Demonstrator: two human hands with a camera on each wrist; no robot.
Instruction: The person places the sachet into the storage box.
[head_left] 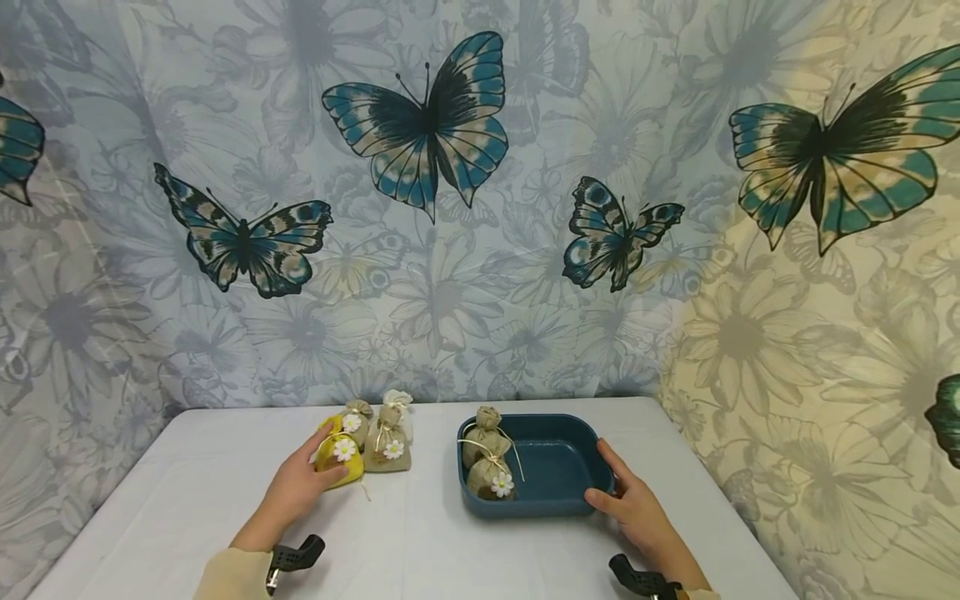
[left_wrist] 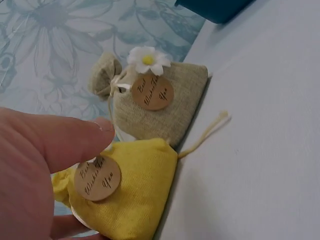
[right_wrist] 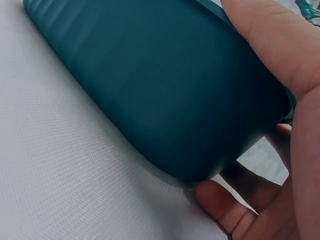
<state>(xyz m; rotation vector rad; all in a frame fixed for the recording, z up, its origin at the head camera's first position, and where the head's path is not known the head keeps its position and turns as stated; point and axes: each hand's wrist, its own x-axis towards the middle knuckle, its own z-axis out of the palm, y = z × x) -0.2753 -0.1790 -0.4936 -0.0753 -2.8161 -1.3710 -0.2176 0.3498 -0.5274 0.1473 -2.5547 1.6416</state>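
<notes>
My left hand [head_left: 294, 490] holds a yellow cloth sachet [left_wrist: 145, 187], thumb in front and fingers behind it. The sachet bears a round "Best Wishes For You" tag and a white daisy, and a cord end sticks out from it. Right beside it a beige burlap sachet [left_wrist: 185, 95] stands with the same tag and daisy. My right hand [head_left: 633, 507] grips the right end of a dark teal rectangular dish [head_left: 543, 505], its thumb at the rim and fingers around the lower corner. Two beige sachets [head_left: 482, 477] with tied necks lie at the dish's left end.
Behind the yellow sachet stand another beige sachet [head_left: 362, 412] and a white one [head_left: 406, 407], partly hidden. A white cloth covers the table [head_left: 420, 550]. A butterfly-patterned fabric backdrop [head_left: 450, 333] rises at the table's far edge.
</notes>
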